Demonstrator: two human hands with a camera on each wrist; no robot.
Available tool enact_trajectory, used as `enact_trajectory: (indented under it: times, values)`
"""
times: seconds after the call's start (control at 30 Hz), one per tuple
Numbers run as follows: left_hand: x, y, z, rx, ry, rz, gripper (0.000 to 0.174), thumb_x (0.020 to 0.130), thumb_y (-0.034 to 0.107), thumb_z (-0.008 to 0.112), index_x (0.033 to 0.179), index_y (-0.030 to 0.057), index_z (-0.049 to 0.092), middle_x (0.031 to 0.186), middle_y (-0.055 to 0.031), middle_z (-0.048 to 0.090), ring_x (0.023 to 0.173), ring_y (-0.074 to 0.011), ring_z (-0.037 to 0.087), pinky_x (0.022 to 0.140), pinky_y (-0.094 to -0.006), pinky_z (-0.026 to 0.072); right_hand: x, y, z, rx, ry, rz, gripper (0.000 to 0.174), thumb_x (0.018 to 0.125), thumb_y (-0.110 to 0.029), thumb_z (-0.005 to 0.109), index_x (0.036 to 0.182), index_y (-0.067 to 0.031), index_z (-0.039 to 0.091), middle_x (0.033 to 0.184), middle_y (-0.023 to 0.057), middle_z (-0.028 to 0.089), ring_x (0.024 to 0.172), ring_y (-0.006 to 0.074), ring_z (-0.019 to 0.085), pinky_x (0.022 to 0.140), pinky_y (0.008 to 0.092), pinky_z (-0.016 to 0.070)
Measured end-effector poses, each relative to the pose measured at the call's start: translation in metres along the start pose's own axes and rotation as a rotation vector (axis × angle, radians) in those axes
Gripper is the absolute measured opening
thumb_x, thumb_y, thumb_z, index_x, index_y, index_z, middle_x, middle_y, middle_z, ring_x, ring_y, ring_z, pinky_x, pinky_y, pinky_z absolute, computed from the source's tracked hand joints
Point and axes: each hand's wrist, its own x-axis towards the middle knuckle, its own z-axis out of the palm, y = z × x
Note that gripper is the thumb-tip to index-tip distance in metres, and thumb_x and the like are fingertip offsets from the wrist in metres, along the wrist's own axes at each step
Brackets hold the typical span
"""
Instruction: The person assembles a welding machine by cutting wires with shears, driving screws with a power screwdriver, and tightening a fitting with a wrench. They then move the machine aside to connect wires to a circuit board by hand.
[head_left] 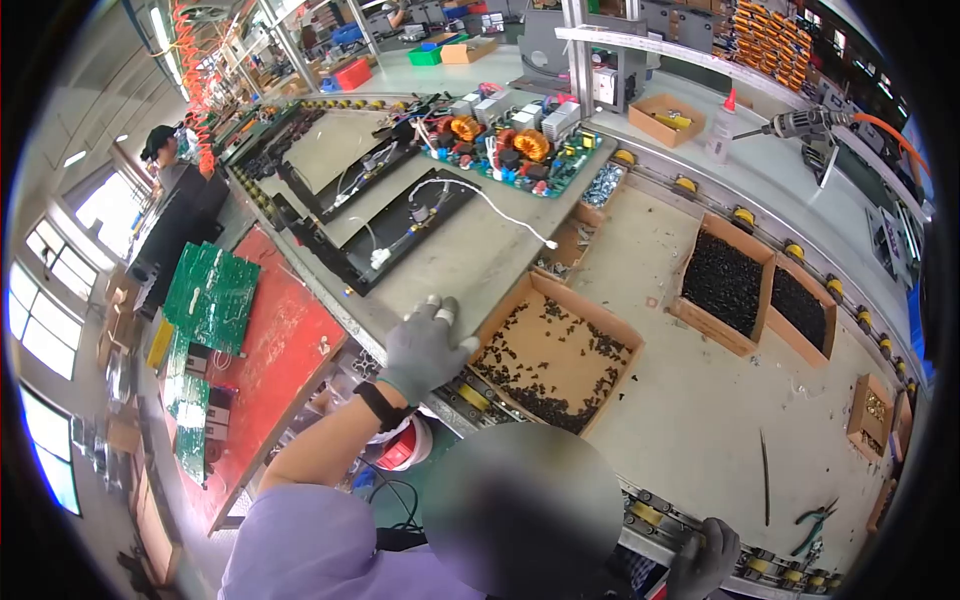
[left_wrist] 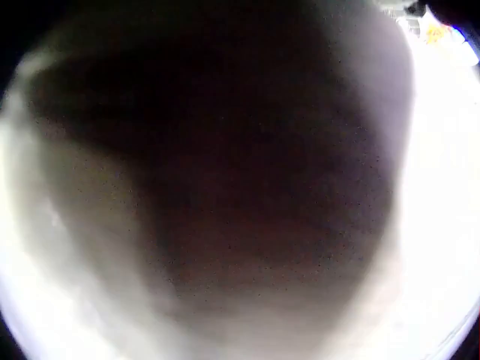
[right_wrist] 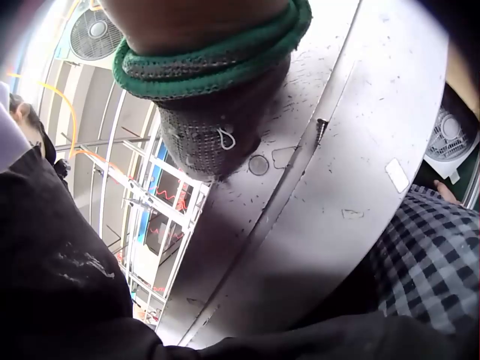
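In the head view my left hand (head_left: pixel 425 350), in a grey glove, rests with its fingers extended on the near end of a grey work board (head_left: pixel 430 270). Ahead of it on the board lie a black bracket (head_left: pixel 440 200) with a white cable (head_left: pixel 505 217) and a green circuit board (head_left: pixel 550 180) carrying copper coils and heat sinks. My right hand (head_left: pixel 705 560), also gloved, is at the conveyor's near rail (head_left: pixel 645 512). A green-trimmed glove cuff (right_wrist: pixel 214 75) shows in the right wrist view, over a pale metal surface; its fingers are hidden. The left wrist view is dark and blurred.
A shallow cardboard box (head_left: pixel 545 350) of small black parts stands right of my left hand. Boxes of black screws (head_left: pixel 722 285) sit farther right. Pliers (head_left: pixel 815 527) and a thin rod (head_left: pixel 766 478) lie at the near right. Green boards (head_left: pixel 215 290) lean over a red table (head_left: pixel 290 320).
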Motion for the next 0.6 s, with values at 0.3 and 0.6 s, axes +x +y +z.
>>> enact_trajectory:
  times: [0.3,0.6]
  values:
    - [-0.059,0.086,0.002,-0.179,-0.004,0.311,0.059,0.089,0.042,0.062,0.135,0.0065,0.052,0.134,-0.0229,0.052,0.118,-0.0385,0.057,0.092,-0.046,0.0504,0.008,-0.005,0.0,0.143,-0.027,0.065,0.027,0.092,-0.023,0.062,0.111,-0.0043,0.065,0.11,0.0181,0.064,0.098,0.0369,0.062,0.082,0.0462,0.0494]
    - [-0.093,0.115,-0.028,-0.682,-0.718,1.139,0.05,0.093,0.032,0.063,0.134,0.0052,0.053,0.133,-0.0214,0.054,0.123,-0.0382,0.054,0.102,-0.0435,0.0439,0.081,-0.082,0.016,0.574,-0.046,-0.246,0.047,0.089,-0.028,0.066,0.125,0.0009,0.055,0.116,0.0227,0.059,0.102,0.0383,0.061,0.085,0.0445,0.0509]
